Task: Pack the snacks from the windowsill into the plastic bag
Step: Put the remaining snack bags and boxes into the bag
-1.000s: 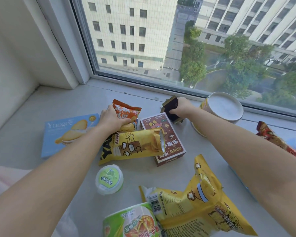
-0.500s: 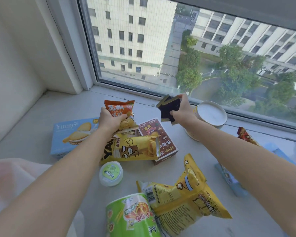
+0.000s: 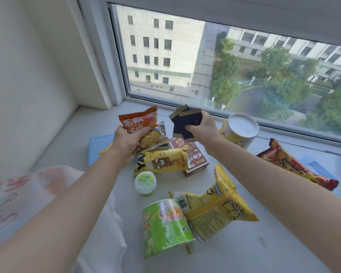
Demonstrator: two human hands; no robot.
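My left hand grips an orange snack packet together with smaller yellow packets, lifted above the windowsill. My right hand holds black packets with gold edges, also in the air. A white plastic bag with red and blue print lies at the lower left, under my left forearm. Still on the sill are a yellow snack bag, a brown box, a green-lidded tub, a green cup and a big yellow bag.
A yellow tub with a white lid stands by the window glass. A red and brown long packet lies at the right over blue packaging. A light blue box sits behind my left hand. The white wall closes the left side.
Both hands have lifted off the sill: the left raised the orange and yellow packets, the right raised the black packets. The view tilted up.
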